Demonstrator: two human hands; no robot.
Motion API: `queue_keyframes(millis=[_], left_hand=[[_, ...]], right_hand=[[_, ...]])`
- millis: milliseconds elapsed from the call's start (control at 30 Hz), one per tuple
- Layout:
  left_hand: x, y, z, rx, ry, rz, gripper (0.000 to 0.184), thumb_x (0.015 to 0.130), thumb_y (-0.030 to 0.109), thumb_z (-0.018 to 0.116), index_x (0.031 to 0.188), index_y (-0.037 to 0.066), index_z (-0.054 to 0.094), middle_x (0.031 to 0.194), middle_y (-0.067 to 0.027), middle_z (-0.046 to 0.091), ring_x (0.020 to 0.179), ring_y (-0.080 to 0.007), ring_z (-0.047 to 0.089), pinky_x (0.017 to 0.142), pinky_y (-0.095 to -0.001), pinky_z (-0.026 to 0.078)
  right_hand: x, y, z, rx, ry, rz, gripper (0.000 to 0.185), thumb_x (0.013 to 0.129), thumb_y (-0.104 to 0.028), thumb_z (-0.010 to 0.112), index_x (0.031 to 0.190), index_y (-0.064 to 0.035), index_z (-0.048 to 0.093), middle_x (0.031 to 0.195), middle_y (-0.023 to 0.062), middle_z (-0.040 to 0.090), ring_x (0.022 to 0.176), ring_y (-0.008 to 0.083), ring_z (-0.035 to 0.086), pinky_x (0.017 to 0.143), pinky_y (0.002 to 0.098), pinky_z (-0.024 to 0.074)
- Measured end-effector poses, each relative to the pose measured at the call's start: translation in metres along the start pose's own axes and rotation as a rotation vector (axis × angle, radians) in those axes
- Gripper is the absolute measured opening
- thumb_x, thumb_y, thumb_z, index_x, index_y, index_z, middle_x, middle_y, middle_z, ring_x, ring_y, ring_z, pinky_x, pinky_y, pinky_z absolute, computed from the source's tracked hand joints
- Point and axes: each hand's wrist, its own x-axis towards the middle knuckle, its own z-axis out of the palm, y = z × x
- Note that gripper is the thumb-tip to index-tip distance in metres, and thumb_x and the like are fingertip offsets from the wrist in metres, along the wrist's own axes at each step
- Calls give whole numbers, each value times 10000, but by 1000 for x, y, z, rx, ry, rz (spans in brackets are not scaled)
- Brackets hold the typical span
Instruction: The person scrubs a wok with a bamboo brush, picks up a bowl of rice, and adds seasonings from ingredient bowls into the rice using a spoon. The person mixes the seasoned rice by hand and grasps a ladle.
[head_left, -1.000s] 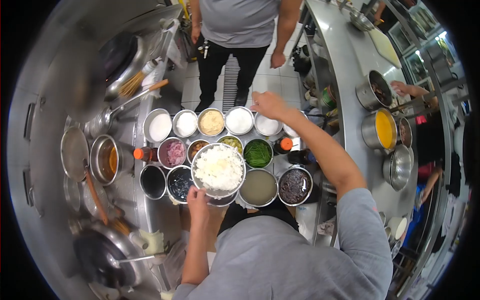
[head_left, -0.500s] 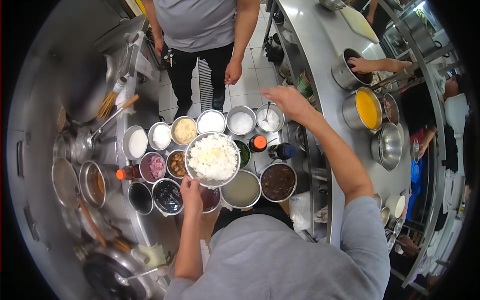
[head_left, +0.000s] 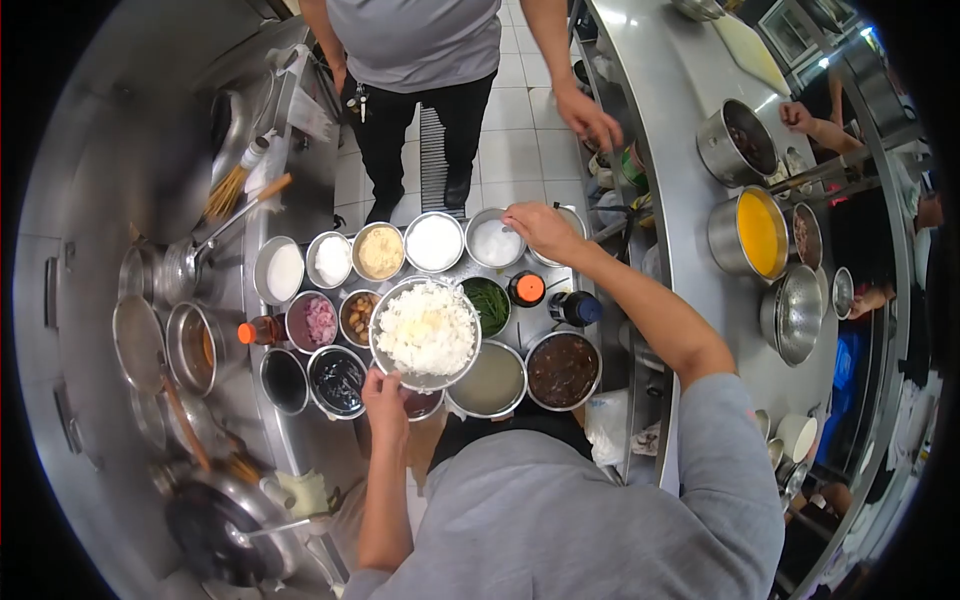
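My left hand [head_left: 385,395] grips the near rim of a metal bowl of white rice [head_left: 428,330], with the thumb on the edge. The bowl is held above the other containers. My right hand [head_left: 543,232] reaches over the back row, its fingers closed together above a tub of white crystals [head_left: 494,242]. What they hold, if anything, I cannot make out. Beneath that hand, another tub [head_left: 573,222] is mostly hidden. Tubs of white powder [head_left: 435,242], yellowish powder [head_left: 380,251], chopped pink onion [head_left: 318,320] and green herbs [head_left: 488,305] stand around the bowl.
An orange-capped bottle [head_left: 526,289] and a dark-capped bottle [head_left: 575,308] stand on the right. Nearest me are tubs of cloudy liquid [head_left: 487,378] and dark brown sauce [head_left: 563,370]. A person [head_left: 415,60] stands opposite. Pots, including one of yellow liquid [head_left: 760,233], line the right counter.
My right hand has lowered from the right onto the back tubs, its fingers closing. The spoon there is no longer visible. The person opposite has reached out a hand; another hand has left the pot.
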Motion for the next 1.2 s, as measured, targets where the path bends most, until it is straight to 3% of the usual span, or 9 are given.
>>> queue_keyframes(millis=[200,300,567,700,800,900,1133,1200], left_hand=[[-2,-6,-2,-66,-8,-26,130,893,-2,535,804,77,484,940,-54,613,873,-143,619,780,-318,568],[-4,-3,2,-56,2,-10,133,894,-5,535,803,78,483,943,-53,612,871,-136,617,778,-315,563],[2,-2,-2,-28,-11,-20,145,889,17,543,795,108,482,944,-18,611,881,-112,608,751,-285,535],[3,-1,-2,-32,-26,-13,149,887,14,542,790,111,484,946,-14,614,890,-110,611,737,-275,528],[4,2,5,-18,9,-31,148,885,15,540,785,110,484,953,-18,618,898,-114,614,742,-274,530],[6,1,5,-1,-9,-15,137,885,20,538,789,98,479,960,-34,620,893,-123,618,752,-288,544],[3,-3,0,7,-8,-3,150,887,9,540,783,94,474,935,-29,617,857,-117,615,741,-288,554],[-2,2,7,-30,15,-16,163,887,2,548,781,101,473,910,-22,614,841,-105,608,712,-268,542]], right_hand=[[-2,-29,-21,-68,-51,-17,220,957,-210,521,952,-15,623,873,141,641,833,339,612,731,435,497],[-1,-53,-43,-42,91,-30,226,954,-224,532,953,-22,632,879,129,646,827,333,619,733,423,502],[-24,-74,-74,107,106,-39,153,913,-114,592,1010,-12,652,936,137,660,852,317,636,738,399,506],[-44,-44,-56,111,83,-50,162,935,-144,570,1000,-17,647,933,146,661,848,333,634,740,403,502],[-42,-29,-50,34,-25,88,193,959,-184,537,1001,-20,629,916,174,658,857,363,625,741,427,492],[-27,-19,-29,115,60,352,214,966,-209,501,1003,-13,579,814,236,635,785,428,614,703,503,471],[-14,-14,-11,21,37,358,190,968,-178,487,995,-13,577,827,249,638,801,446,612,709,493,478],[-11,-21,-15,168,67,399,183,963,-167,493,982,-9,583,851,248,645,830,440,616,731,484,484]])
